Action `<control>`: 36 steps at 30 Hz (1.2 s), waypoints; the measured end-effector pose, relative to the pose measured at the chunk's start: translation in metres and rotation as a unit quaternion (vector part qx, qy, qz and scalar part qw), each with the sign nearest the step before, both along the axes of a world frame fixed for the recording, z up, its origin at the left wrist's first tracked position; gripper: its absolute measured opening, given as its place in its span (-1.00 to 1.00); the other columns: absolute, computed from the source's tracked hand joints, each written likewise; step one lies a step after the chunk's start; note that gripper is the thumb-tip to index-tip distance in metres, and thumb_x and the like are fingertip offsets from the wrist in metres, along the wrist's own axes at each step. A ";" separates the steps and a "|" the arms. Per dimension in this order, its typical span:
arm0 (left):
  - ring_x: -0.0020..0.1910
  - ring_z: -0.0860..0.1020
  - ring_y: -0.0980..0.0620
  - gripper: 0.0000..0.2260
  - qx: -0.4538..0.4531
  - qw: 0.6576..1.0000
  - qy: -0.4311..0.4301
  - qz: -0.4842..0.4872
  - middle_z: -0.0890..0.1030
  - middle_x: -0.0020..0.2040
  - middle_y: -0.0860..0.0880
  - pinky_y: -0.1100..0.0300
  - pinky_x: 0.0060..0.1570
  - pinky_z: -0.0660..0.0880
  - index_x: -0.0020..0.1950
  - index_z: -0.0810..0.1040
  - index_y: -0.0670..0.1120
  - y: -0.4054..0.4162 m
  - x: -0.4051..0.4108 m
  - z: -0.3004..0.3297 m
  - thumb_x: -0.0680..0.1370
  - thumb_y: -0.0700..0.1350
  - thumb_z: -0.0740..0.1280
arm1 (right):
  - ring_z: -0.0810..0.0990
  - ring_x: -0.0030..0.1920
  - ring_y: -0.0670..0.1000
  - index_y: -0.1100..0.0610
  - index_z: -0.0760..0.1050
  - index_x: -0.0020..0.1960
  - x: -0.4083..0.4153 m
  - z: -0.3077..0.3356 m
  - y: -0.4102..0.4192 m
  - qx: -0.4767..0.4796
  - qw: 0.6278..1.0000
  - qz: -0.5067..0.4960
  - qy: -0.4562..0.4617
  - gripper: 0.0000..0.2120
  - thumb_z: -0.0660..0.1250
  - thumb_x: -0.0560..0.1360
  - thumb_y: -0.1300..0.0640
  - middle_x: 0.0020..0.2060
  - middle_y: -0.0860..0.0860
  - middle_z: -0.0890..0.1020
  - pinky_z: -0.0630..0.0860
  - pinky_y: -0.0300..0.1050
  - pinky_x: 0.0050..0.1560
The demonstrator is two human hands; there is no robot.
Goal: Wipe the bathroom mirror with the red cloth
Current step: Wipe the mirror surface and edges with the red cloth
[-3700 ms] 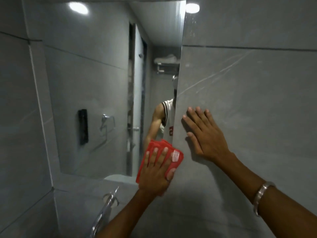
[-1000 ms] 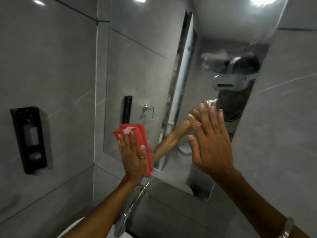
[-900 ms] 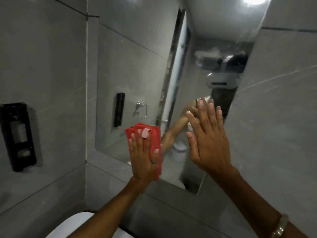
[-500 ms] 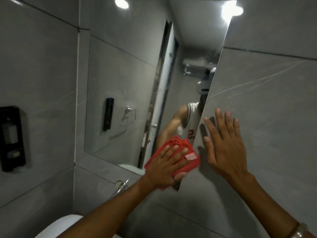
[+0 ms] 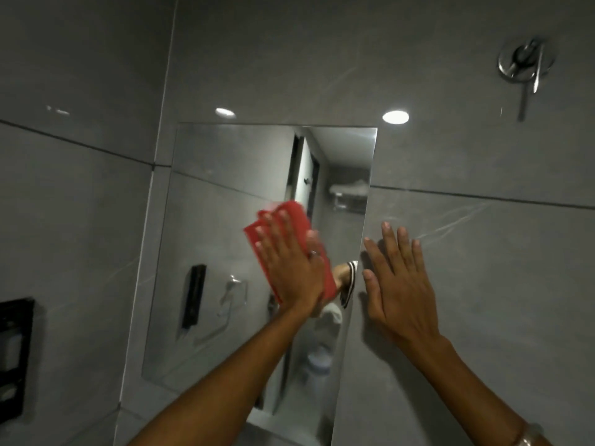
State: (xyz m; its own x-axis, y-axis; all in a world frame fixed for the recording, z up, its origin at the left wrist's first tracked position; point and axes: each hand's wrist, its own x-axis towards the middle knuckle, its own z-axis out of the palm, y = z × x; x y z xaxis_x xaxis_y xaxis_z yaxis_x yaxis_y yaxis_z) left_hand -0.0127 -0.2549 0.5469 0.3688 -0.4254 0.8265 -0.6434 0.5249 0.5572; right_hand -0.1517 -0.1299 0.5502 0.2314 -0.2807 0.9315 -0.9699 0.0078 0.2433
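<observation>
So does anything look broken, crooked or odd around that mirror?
Nothing stands out. The mirror looks whole; its slant seems to come from the wide-angle view. The left hand presses the red cloth flat on the glass, and the right hand rests on the wall tile beside it.

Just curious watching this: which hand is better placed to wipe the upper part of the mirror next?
The left hand: it presses the folded red cloth flat on the rectangular wall mirror. The right hand rests empty on the grey tiled wall beside it.

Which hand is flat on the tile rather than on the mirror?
The right hand: it lies bare and open on the grey wall tile just right of the mirror, while the left hand presses the red cloth against the glass.
</observation>
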 end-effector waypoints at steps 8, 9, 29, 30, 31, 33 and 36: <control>0.70 -0.20 -0.10 -0.35 -0.156 0.960 -0.229 -0.049 -0.21 0.72 -0.07 -0.16 0.66 -0.19 0.70 -0.20 -0.02 -0.035 0.032 0.098 0.71 0.22 -0.05 | 0.06 0.64 0.17 0.18 0.35 0.55 -0.007 0.034 -0.009 -0.027 1.000 -0.003 0.009 -0.45 0.06 0.63 -0.02 0.61 0.20 0.20 0.05 0.21 0.60; 0.70 -0.21 -0.11 -0.35 -0.113 0.980 -0.155 -0.045 -0.22 0.72 -0.09 -0.17 0.66 -0.21 0.70 -0.19 -0.04 -0.032 0.029 0.120 0.70 0.23 -0.09 | 0.08 0.63 0.18 0.19 0.35 0.55 -0.008 0.037 -0.009 -0.029 1.000 -0.006 0.010 -0.45 0.06 0.63 -0.02 0.61 0.20 0.20 0.07 0.22 0.59; 0.70 -0.19 -0.08 -0.35 -0.125 0.954 -0.243 -0.123 -0.16 0.73 -0.02 -0.13 0.66 -0.24 0.71 -0.10 -0.02 0.012 -0.028 -0.011 0.71 0.23 0.00 | -0.09 0.68 0.03 0.14 0.29 0.57 -0.023 -0.007 0.007 -0.047 0.998 0.011 -0.044 -0.47 0.06 0.64 -0.02 0.62 0.13 0.17 -0.14 0.00 0.66; 0.70 -0.17 -0.09 -0.36 -0.105 0.957 -0.241 -0.124 -0.13 0.73 -0.04 -0.15 0.66 -0.21 0.71 -0.06 -0.03 0.015 -0.027 -0.028 0.71 0.23 -0.02 | -0.07 0.68 0.05 0.14 0.29 0.57 -0.023 -0.010 0.009 -0.045 0.998 0.010 -0.045 -0.47 0.06 0.64 -0.02 0.62 0.14 0.17 -0.13 0.00 0.66; 0.70 -0.13 -0.13 -0.38 -0.085 0.959 -0.239 -0.127 -0.07 0.72 -0.07 -0.20 0.66 -0.13 0.71 0.00 -0.05 0.018 -0.027 -0.045 0.71 0.21 -0.01 | -0.05 0.68 0.07 0.15 0.30 0.57 -0.023 -0.015 0.012 -0.044 0.998 0.011 -0.048 -0.47 0.06 0.65 -0.01 0.62 0.14 0.17 -0.12 0.01 0.67; 0.67 0.02 -0.24 -0.43 -0.076 0.958 -0.241 -0.138 0.08 0.69 -0.14 -0.31 0.60 0.08 0.68 0.13 -0.09 0.024 -0.024 -0.071 0.71 0.11 0.06 | -0.01 0.67 0.12 0.16 0.30 0.57 -0.022 -0.021 0.018 -0.045 0.997 0.019 -0.056 -0.47 0.05 0.65 0.00 0.62 0.15 0.18 -0.10 0.03 0.67; 0.59 0.18 -0.36 -0.45 -0.110 0.955 -0.237 -0.141 0.21 0.63 -0.17 -0.29 0.62 0.06 0.64 0.17 -0.08 0.033 -0.018 -0.108 0.65 -0.05 0.17 | 0.04 0.66 0.17 0.17 0.31 0.56 -0.018 -0.039 0.030 -0.025 0.996 0.019 -0.079 -0.49 0.03 0.67 -0.01 0.62 0.16 0.18 -0.08 0.05 0.67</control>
State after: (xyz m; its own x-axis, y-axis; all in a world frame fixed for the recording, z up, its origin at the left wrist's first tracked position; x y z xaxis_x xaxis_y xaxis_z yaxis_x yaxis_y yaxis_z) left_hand -0.0306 -0.2220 0.4386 -0.1716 -0.2496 0.9530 -0.6121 0.7850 0.0955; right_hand -0.1694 -0.0999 0.5110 0.0912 -0.2276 0.9695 -0.9958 -0.0219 0.0885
